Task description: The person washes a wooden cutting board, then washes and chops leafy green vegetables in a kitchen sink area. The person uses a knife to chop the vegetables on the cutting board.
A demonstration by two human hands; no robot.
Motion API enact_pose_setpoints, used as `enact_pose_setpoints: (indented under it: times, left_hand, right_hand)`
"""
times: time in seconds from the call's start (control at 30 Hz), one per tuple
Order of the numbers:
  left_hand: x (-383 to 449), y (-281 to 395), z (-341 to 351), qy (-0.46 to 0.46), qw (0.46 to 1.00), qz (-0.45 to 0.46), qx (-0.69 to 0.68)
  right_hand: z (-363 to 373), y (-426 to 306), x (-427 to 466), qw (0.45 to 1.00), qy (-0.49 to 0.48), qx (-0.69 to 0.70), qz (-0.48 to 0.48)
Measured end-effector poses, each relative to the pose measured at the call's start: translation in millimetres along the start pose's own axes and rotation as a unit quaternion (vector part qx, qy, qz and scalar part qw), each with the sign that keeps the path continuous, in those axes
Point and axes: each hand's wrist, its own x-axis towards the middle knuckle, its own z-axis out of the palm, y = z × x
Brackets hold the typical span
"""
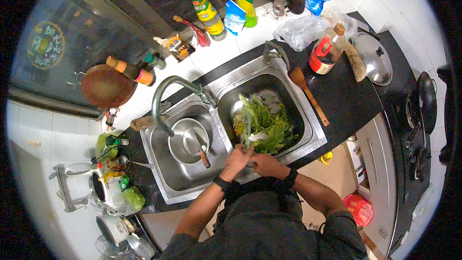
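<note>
Leafy greens (269,124) lie heaped in the right basin (231,103) of a steel double sink. A clear strip, seemingly part of a plastic bag (247,126), runs over the left side of the heap toward me. My left hand (237,161) grips its near end above the basin's front rim. Close beside it, my right hand (269,166) has its fingers curled toward the left fingertips; what it holds is hidden. A metal pot (177,126) sits in the left basin, with a wooden-handled utensil (204,159) leaning in it.
A curved faucet (158,97) arches over the left basin. On the dark counter right of the sink lies a wooden spatula (306,92), near a large plastic jug (326,50) and a pot lid (373,57). Bottles (207,12) line the white ledge behind. A gas stove (415,144) stands far right.
</note>
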Motion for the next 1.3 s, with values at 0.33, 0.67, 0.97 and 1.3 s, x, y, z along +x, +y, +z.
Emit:
enact_pose_setpoints:
  times: [0.33, 0.67, 0.97, 1.3]
  left_hand:
    - [23.5, -9.1, 8.8, 0.014, 0.998, 0.015, 0.059]
    - [-2.6, -2.1, -4.6, 0.103, 0.995, -0.004, 0.004]
    - [7.4, -25.3, 1.5, 0.115, 0.992, 0.032, -0.041]
    - [8.3, 5.9, -11.4, 0.114, 0.963, -0.022, -0.243]
  right_hand:
    - [-50.2, 34.3, 22.8, 0.979, 0.058, -0.176, -0.09]
    - [-64.5, 66.3, 51.9, 0.93, -0.011, -0.361, -0.071]
    - [-59.5, 70.2, 52.7, 0.935, 0.073, -0.342, -0.065]
    - [-18.7, 69.6, 90.4, 0.932, 0.117, -0.343, 0.017]
